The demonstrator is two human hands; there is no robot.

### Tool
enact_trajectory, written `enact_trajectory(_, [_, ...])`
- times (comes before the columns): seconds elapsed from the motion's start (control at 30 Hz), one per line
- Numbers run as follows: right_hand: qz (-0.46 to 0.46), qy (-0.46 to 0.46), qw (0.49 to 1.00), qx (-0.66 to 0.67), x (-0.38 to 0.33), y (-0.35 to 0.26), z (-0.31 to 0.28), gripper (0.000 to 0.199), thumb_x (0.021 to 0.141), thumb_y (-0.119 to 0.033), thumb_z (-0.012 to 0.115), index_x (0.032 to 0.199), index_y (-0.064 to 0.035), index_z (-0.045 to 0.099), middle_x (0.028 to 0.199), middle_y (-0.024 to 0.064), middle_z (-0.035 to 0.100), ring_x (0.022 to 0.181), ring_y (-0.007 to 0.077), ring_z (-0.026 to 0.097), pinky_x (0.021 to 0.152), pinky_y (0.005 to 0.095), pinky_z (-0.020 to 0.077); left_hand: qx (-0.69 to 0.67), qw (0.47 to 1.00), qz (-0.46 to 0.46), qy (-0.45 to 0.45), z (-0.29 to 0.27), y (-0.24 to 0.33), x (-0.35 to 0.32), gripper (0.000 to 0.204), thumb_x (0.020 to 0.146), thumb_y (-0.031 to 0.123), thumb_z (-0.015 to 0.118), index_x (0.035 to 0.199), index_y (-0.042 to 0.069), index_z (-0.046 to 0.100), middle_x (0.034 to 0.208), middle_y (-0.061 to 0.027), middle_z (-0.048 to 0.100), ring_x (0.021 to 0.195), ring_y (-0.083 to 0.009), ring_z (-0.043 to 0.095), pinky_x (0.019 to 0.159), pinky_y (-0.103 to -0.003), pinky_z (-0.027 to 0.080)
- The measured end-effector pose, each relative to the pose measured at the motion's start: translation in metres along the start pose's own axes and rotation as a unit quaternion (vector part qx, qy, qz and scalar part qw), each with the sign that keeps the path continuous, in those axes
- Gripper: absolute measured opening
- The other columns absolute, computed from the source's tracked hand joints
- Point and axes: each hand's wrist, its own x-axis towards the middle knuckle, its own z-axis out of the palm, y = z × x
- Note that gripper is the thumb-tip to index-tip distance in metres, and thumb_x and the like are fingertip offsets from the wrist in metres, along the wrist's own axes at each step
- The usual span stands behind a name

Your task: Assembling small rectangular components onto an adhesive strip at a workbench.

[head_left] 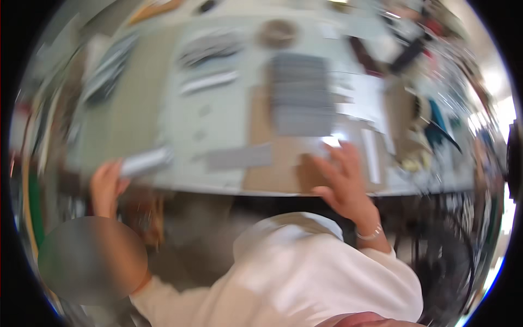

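Observation:
At the table's near left edge my left hand [107,182] is closed round the end of a pale grey, roll-like bundle [146,162]; motion blurs the grip and the exact kind of bundle. My right hand [344,180] is open with spread fingers, holding nothing, over the near part of a brown board [272,177]. A flat grey strip [239,156] lies between the hands, partly across the board's left edge. Beyond my right hand, a stack of grey folded pieces [302,95] rests on the board.
Farther back lie a whitish roll [210,82], a grey bundle [212,48] and a round brownish object [277,34]. White sheets [362,101] and a narrow white strip [371,155] are at right, beside cluttered tools and clear plastic [436,71]. A dark plastic-wrapped bundle [111,68] lies far left.

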Motion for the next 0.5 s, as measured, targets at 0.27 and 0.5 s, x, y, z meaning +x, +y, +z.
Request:
enact_trajectory(0.27, [0.006, 0.131, 0.991, 0.025, -0.001, 0.018, -0.009, 0.047, 0.086, -0.03, 0.071, 0.124, -0.0078, 0.053, 0.137, 0.0195, 0.046, 0.136, 0.041, 0.037, 0.113, 0.059, 0.0273, 0.201, 0.94, 0.273, 0.048, 0.052, 0.093, -0.079, 0.06, 0.098, 0.033, 0.063, 0.146, 0.005, 0.042, 0.111, -0.0147, 0.069, 0.088, -0.0237, 0.066, 0.074, -0.038, 0.056])
enact_trajectory(0.5, [-0.014, 0.204, 0.979, 0.0, -0.013, 0.008, -0.04, 0.054, 0.088, -0.031, 0.07, 0.131, -0.0039, 0.05, 0.143, 0.0191, 0.044, 0.137, 0.0379, 0.039, 0.115, 0.0547, 0.029, -0.026, 0.914, 0.374, -0.158, 0.141, 0.134, -0.081, 0.051, 0.098, 0.029, 0.062, 0.14, 0.004, 0.048, 0.107, -0.0138, 0.069, 0.094, -0.025, 0.065, 0.085, -0.041, 0.053])
